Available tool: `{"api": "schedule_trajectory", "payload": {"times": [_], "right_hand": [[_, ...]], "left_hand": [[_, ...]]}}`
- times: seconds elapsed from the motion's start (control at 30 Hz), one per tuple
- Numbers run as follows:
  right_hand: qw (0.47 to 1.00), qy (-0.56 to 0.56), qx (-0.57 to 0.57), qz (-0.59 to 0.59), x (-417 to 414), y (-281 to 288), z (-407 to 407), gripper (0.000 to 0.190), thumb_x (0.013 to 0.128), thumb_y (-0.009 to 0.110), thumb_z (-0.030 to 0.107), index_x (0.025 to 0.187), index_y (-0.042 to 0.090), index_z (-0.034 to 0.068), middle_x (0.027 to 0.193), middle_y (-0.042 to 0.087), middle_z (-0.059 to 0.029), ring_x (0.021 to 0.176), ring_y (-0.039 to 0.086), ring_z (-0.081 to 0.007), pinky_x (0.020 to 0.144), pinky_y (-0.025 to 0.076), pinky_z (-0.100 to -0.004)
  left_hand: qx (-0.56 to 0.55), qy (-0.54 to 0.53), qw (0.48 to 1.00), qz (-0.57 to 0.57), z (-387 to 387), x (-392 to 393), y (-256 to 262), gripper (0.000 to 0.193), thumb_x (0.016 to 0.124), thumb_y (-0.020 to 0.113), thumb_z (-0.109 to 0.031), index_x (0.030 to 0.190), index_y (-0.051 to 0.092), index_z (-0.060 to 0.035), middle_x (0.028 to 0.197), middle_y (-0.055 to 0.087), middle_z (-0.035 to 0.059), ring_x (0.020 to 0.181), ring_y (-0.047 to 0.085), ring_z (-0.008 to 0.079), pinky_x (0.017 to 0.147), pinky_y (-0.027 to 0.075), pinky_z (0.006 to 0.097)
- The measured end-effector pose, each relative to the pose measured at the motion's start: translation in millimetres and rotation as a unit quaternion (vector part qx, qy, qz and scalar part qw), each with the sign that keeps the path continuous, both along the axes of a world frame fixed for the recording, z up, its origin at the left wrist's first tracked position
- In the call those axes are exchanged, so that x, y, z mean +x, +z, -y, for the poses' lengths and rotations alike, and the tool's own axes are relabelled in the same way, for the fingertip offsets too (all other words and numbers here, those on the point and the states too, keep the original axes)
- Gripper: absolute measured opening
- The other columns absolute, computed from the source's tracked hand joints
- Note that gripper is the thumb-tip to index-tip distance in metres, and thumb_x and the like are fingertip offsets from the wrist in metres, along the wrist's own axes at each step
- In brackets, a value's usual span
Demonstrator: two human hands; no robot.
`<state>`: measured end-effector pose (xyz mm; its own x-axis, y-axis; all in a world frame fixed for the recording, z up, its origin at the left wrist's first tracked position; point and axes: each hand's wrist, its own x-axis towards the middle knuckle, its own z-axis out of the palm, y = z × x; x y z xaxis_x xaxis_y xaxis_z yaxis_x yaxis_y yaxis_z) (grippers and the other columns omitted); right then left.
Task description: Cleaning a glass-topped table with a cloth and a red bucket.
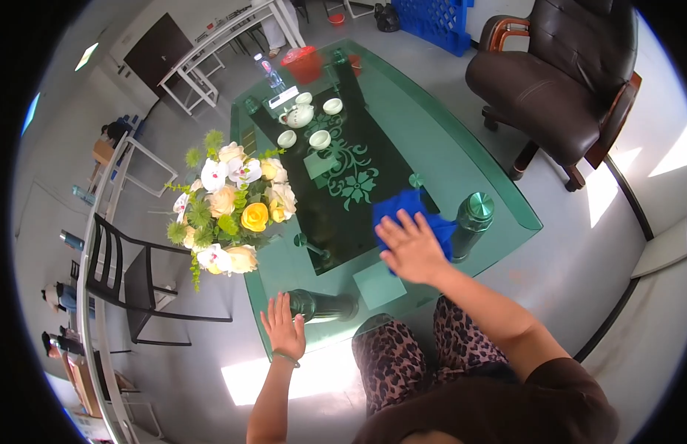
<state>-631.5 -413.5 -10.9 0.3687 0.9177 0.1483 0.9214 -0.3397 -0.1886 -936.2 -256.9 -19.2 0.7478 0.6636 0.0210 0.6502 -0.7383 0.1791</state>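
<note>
My right hand [414, 251] lies flat, fingers spread, on a bunched blue cloth [397, 206] atop a green-tinted glass table [446, 161]. The cloth sits at the near right, over the edge of a dark patterned panel [299, 191] and beside a glass table leg [472, 222] with a round metal cap. My left hand [284, 334] is palm down at the table's near left edge, fingers slightly apart, close to another leg [324, 306]. It holds nothing. Past the cloth, a white teapot [299, 116] stands among several small cups [320, 140].
A bouquet [227, 205] of artificial-looking flowers rises at the table's left side. A plastic bottle [269, 72] and a small white box-like object [283, 97] stand at the far end. A red bucket [301, 65] is beyond. A brown office chair [537, 83] is right; a black chair [135, 272] left.
</note>
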Motion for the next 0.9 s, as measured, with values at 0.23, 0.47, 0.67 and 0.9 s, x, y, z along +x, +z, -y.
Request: {"api": "schedule_trajectory", "payload": {"times": [0.23, 0.47, 0.67, 0.9], "right_hand": [[0.981, 0.163, 0.069, -0.084, -52.5, -0.8, 16.8, 0.055, 0.089, 0.045, 0.043, 0.133, 0.046, 0.01, 0.14, 0.041, -0.0091, 0.134, 0.028, -0.0315, 0.11, 0.012, -0.0528], [0.969, -0.246, -0.026, 0.028, 160.3, 6.2, 51.2, 0.059, 0.09, 0.037, 0.048, 0.138, 0.037, 0.014, 0.147, 0.03, -0.0069, 0.138, 0.02, -0.0325, 0.111, 0.012, -0.0509], [0.997, -0.067, -0.026, 0.007, 70.6, -8.6, -19.7, 0.059, 0.092, 0.033, 0.046, 0.14, 0.035, 0.014, 0.148, 0.029, -0.0054, 0.138, 0.02, -0.0335, 0.112, 0.009, -0.0506], [0.999, -0.029, 0.032, -0.013, 31.7, 1.9, 66.5, 0.062, 0.087, 0.043, 0.049, 0.136, 0.042, 0.011, 0.143, 0.037, -0.0105, 0.135, 0.027, -0.0345, 0.11, 0.016, -0.0525]], "left_hand": [[0.003, 0.014, 1.0, 0.013, 0.6, -9.3, 2.9, 0.051, 0.096, 0.025, -0.032, 0.139, 0.032, -0.0055, 0.144, 0.031, 0.0146, 0.135, 0.022, 0.034, 0.111, 0.006, 0.0502], [0.016, 0.021, 0.996, 0.083, -0.4, 3.8, -7.4, 0.049, 0.095, 0.029, -0.031, 0.136, 0.037, -0.0047, 0.142, 0.035, 0.0155, 0.134, 0.025, 0.0331, 0.111, 0.01, 0.0474], [0.014, 0.012, 0.996, 0.084, -1.9, -0.8, -6.6, 0.047, 0.096, 0.029, -0.028, 0.133, 0.039, -0.0017, 0.139, 0.039, 0.0162, 0.132, 0.03, 0.0342, 0.111, 0.016, 0.0459], [0.021, 0.013, 0.997, 0.077, -2.0, -4.1, -8.1, 0.048, 0.095, 0.029, -0.028, 0.133, 0.04, -0.0007, 0.137, 0.04, 0.0182, 0.131, 0.031, 0.0352, 0.109, 0.018, 0.0469]]}}
